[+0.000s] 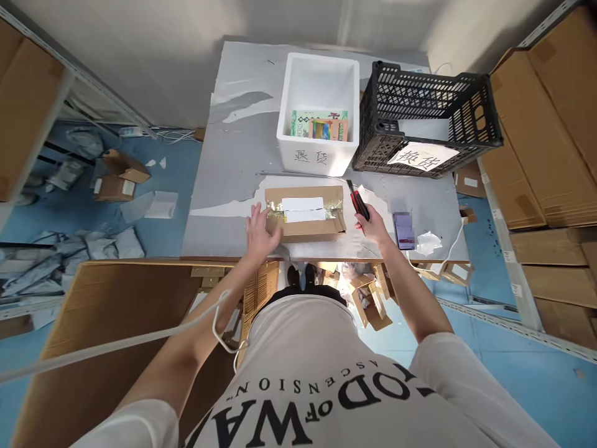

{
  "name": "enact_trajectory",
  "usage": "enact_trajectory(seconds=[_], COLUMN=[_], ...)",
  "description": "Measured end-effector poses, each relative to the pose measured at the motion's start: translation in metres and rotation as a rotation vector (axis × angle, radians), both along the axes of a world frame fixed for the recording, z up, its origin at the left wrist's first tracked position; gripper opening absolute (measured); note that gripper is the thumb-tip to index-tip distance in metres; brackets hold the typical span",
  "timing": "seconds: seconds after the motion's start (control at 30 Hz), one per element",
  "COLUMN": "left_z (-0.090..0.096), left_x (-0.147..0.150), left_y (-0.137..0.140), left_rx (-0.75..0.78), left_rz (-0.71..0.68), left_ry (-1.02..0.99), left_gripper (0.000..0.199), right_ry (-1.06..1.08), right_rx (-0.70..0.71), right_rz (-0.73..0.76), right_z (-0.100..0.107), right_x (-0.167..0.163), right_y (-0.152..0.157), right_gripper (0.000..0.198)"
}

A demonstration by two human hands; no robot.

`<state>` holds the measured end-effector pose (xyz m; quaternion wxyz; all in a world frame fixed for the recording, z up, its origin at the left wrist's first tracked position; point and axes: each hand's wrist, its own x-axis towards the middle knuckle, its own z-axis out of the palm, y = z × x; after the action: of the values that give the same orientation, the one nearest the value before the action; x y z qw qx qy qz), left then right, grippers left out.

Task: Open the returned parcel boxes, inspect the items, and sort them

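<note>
head camera | just above torso (303,342) | faces forward, down | wide over table (233,155)

Pale wall (186,68), blue floor (499,386), patchy grey tabletop (219,180), metal racks (513,274) on both sides

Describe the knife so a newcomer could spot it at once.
On the grey table, find the white bin. In front of its right corner, right of the cardboard box, the right hand holds the knife. It is slim, red and black, unlike the wide brown box and the flat phone.
</note>
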<state>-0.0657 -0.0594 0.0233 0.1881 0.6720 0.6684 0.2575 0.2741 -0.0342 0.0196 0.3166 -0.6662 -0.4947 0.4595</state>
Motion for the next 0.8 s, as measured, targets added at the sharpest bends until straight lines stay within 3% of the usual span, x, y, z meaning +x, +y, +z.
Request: enact_trajectory(seconds=[0.13, 0.23, 0.4, 0.63, 0.8], left_z=[0.012, 0.012, 0.01, 0.011, 0.011], left_x=[0.026, 0.042, 0.048, 0.047, 0.048], left_y=[0.031, 0.039, 0.035, 0.032, 0.03], left_rx=[-0.088, -0.16, -0.212, -0.212, -0.21], left_rz=[-0.384, -0.504, -0.496, -0.48, -0.473], left_ry=[0.329, 0.478, 0.56, 0.497, 0.474], left_gripper=[0.102, 0.122, 0.124, 0.121, 0.121], right_ry=[-0.219, -0.285, -0.215, -0.092, -0.191], right_rx=[-0.038, -0.053, -0.147, -0.146, -0.1], right_rz=[0.171, 0.215, 0.195, 0.132, 0.133], right_z=[0.021, 0.029, 0.028, 0.025, 0.034], right_x=[0.012, 0.009, 0.001, 0.002, 0.007], right_y=[-0.038, -0.048, -0.051, -0.054, -0.051], right_gripper=[0.072, 0.069, 0.07, 0.072, 0.067])
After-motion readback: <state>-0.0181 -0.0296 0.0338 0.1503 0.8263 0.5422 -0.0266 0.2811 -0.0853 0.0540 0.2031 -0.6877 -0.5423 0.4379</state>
